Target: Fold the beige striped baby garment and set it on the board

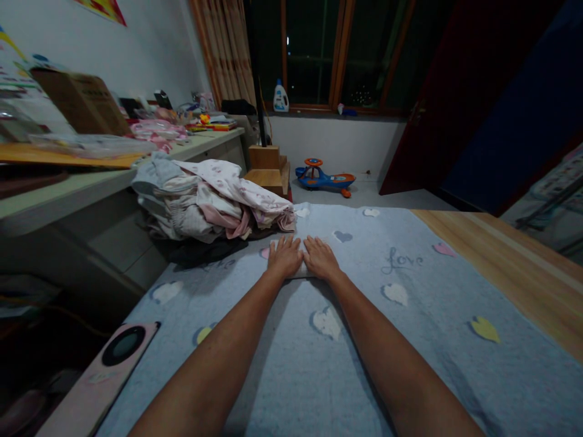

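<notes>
My left hand and my right hand lie side by side, palms down, with fingers stretched forward. Both press on a small pale folded cloth, mostly hidden under them, so its exact kind does not show. It rests on a blue-grey bedsheet printed with hearts and the word "Love". Just beyond my left hand, to the left, rises a heap of crumpled clothes in white, grey and pink. A dark garment sticks out beneath that heap.
A pink phone lies at the bed's lower left edge. Along the left wall runs a cluttered desk with a cardboard box. Bare wood borders the sheet at right. A blue ride-on toy stands on the floor beyond the bed.
</notes>
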Available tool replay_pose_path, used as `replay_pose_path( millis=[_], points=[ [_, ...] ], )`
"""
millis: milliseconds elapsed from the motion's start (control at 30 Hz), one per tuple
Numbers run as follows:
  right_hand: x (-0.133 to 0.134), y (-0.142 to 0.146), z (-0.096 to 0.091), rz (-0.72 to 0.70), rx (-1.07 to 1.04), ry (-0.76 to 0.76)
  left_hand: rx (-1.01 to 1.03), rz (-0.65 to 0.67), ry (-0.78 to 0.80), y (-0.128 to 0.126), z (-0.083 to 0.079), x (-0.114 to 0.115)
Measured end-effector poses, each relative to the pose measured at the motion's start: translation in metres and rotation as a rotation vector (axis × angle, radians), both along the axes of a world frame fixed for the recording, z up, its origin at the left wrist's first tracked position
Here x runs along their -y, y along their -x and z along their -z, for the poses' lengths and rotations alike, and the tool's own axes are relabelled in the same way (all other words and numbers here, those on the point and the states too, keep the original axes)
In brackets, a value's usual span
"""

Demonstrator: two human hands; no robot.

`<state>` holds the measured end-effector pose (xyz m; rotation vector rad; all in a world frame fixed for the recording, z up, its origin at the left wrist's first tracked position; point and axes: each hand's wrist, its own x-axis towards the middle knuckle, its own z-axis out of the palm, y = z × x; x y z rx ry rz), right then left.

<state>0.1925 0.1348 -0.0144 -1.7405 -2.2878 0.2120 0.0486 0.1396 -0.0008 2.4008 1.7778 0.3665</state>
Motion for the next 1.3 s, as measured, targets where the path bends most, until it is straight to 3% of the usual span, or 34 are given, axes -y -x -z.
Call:
replay_pose_path(
  millis=[633, 867, 1067, 1300],
  points=[
    [0.006, 0.003, -0.004, 0.120, 0.033, 0.031, 0.000, -0.083, 0.096, 0.003, -0.003, 0.002],
    [0.004, 0.000, -0.006, 0.139, 0.003, 0.079, 0.052, -0.037, 0.179, 0.013, -0.002, -0.003],
    [-0.003, -0.002, -0.014, 0.122, -0.014, 0.148, 0.020, -0.029, 0.135, 0.013, 0.002, -0.004],
    [-0.004, 0.019, -0.015, 0.086, 0.028, 0.020, -0.026, -0.040, 0.091, 0.011, 0.004, -0.002]
  ],
)
